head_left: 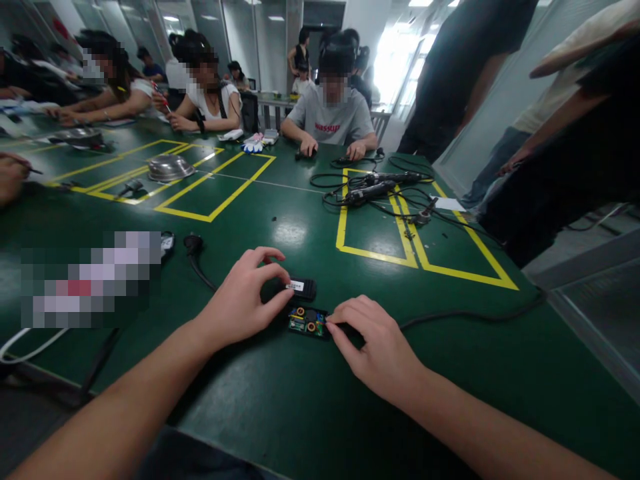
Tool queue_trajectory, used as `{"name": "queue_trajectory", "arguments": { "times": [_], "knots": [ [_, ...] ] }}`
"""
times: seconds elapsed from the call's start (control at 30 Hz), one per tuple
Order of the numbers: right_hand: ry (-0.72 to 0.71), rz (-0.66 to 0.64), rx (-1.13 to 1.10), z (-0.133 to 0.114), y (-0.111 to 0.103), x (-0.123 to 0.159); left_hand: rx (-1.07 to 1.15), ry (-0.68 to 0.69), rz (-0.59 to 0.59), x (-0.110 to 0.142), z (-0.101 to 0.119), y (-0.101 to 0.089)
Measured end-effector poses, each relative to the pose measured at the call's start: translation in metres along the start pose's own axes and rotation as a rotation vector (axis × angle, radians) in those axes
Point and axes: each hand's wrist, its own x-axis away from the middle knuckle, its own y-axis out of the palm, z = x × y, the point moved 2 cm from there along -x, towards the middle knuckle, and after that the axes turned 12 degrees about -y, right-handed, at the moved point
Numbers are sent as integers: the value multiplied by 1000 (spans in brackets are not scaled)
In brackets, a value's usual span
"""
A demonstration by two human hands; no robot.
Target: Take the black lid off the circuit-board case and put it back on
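Note:
Near the middle of the green table lies an open black plastic case half (306, 333) with a small circuit board (300, 323) in it, bearing copper-wound coils. Just behind it rests a black case cover (309, 289) with a white label. My left hand (247, 293) curls its thumb and index finger around the left end of the cover. At the right end of the board case, my right hand (367, 333) pinches with thumb and fingertips; its grip partly hides that end. A black cable (465, 319) runs off to the right from behind my right hand.
A black plug (193, 243) with its cord lies left of my hands, near a blurred-out object (95, 280). Electric screwdrivers (370, 192) with tangled cords sit at the back right. A metal bowl (170, 168) stands far left. People sit across the green table (240, 413).

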Motion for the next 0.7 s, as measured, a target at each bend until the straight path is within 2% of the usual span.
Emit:
{"name": "queue_trajectory", "arguments": {
  "times": [0.03, 0.13, 0.23, 0.37, 0.47, 0.53, 0.6, 0.7],
  "knots": [
    [7, -4, 2, -1, 0, 0, -1, -31, 1, -2, -2, 3],
    [44, -14, -1, -1, -1, -1, 8, -93, -106, -7, -10, 12],
    [101, 0, -10, 1, -1, 0, 6, -117, -145, -10, -12, 11],
    [171, 67, -44, 2, 1, 3, 62, -55, -119, -7, -7, 2],
    [193, 84, -54, 1, 1, 4, 174, 17, -211, -2, 0, -3],
    [197, 47, -55, 0, 0, 3, 218, 47, -331, 1, 3, -3],
    [175, -19, -47, 0, 0, 2, 229, 51, -403, 3, 5, -2],
    [132, -84, -34, 1, 0, 0, 212, 50, -404, 3, 8, -1]
  ]
}}
